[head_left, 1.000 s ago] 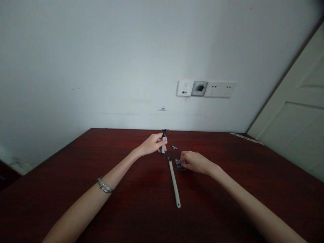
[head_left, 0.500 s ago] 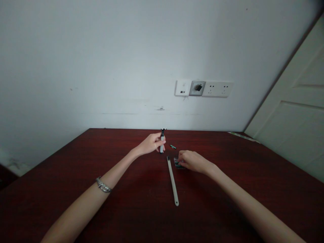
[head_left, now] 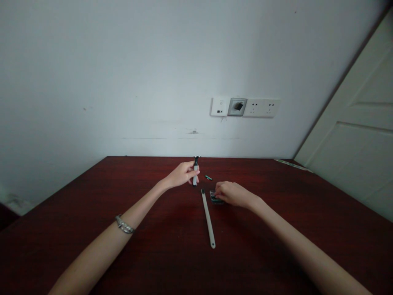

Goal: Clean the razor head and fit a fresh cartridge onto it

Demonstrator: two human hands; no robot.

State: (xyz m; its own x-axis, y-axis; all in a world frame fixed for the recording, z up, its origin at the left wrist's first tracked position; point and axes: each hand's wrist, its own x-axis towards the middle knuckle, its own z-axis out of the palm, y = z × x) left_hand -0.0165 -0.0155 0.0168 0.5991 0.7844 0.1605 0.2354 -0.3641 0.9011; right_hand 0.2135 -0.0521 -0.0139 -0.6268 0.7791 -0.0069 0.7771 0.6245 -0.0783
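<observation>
My left hand (head_left: 181, 175) is closed around a short razor handle (head_left: 195, 172), white with a dark top, held upright above the dark red table (head_left: 92, 205). To its right my right hand (head_left: 231, 193) rests on the table with its fingers curled over a small dark cartridge case (head_left: 214, 197), partly hidden under them. A long white stick (head_left: 208, 218) lies on the table between my hands, running toward me. A tiny dark green piece (head_left: 208, 178) lies just beyond it.
A white wall with a row of sockets (head_left: 245, 107) rises behind the table. A pale door (head_left: 359, 139) stands at the right. A thin pale strip (head_left: 291, 164) lies at the table's far right edge. A metal bracelet (head_left: 124, 225) is on my left wrist.
Both hands keep their grips and stay nearly where they were. The whole view has drifted slightly, shifting everything a little to the left.
</observation>
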